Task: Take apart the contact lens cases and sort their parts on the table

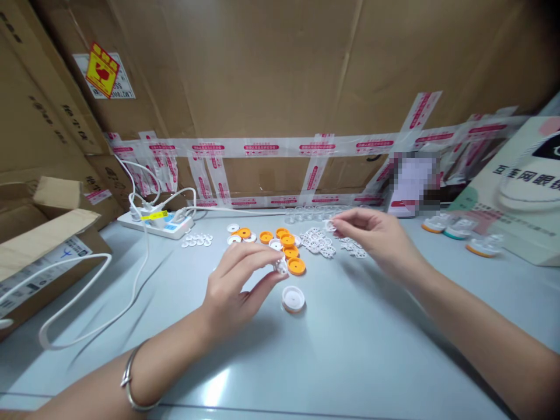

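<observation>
My left hand (242, 280) pinches a small white plastic part (281, 267) between thumb and fingertips, over the table. Farther off to the right, my right hand (371, 236) has thumb and forefinger closed on another small white plastic piece (329, 226), beside a heap of white openwork pieces (318, 242). Below my left fingertips sits a round white cup-like part (293, 298) with an orange edge showing underneath. Several round orange caps (296, 266) lie just past my left hand, mixed with white discs (233, 228).
A white power strip (175, 226) with plugs and cables lies at the left, near an open cardboard box (48, 251). Small white parts (196, 240) are by the strip. Clear round pieces (306, 214) line the back. Assembled pieces (485, 245) and a printed bag (520, 198) stand right.
</observation>
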{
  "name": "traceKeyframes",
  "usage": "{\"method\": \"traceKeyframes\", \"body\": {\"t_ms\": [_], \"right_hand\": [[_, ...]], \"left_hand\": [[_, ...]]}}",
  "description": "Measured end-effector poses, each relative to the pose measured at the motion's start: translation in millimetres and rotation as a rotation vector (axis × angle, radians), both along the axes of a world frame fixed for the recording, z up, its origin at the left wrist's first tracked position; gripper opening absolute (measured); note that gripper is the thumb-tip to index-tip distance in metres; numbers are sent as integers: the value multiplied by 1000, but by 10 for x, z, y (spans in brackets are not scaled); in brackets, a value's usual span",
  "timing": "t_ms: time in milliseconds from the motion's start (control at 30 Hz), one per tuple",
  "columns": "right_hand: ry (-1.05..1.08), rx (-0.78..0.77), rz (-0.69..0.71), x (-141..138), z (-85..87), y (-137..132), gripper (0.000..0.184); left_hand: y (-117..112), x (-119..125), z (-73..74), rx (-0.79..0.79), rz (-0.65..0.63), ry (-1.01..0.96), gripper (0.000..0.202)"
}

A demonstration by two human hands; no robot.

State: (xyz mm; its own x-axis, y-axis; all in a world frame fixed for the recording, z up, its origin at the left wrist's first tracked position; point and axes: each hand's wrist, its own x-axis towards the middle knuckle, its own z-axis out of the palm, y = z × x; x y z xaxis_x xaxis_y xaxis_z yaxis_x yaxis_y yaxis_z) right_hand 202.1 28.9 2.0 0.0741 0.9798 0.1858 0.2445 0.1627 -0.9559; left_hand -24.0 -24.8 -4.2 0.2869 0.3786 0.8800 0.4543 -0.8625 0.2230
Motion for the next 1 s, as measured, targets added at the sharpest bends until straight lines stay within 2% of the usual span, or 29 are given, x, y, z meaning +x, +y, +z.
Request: {"method": "traceKeyframes", "body": {"t_ms": [67,167,300,400,467,533,667,733,800,867,933,1000], "right_hand": [[-164,15,-40,185,-58,144,20],[-329,-70,14,298,-209,275,18],[-415,-143,80,273,-347,325,14],[-421,-146,82,257,-312,312,16],[-385,-102,55,213,-230,250,19],[-297,-61,97,100,-133,119,21],[-7,-102,458,-297,-28,-301,20],[122,-167,539,-475,-35,-486,18],[189,-209,540,-570,-48,-580,17],[181,-202,506,-559,-36,-562,14],[112,-161,439,-434,4,-439,16],[3,-108,313,-206,46,-241,20]], "left_hand": [[19,-16,-12,-25,8,0,25],[39,-30,-25,-36,7,15,25],[43,-37,-24,-22,-18,39,25],[46,-39,-26,-38,-28,53,26],[47,-37,-34,-58,-24,68,25],[45,-30,-48,-74,-16,91,24],[32,-6,-107,-77,-2,140,19],[29,5,-147,-55,1,145,18],[31,11,-175,-17,-9,153,22],[33,13,-178,15,-20,175,29],[32,11,-149,23,-2,203,36],[27,4,-104,10,28,222,38]]}}
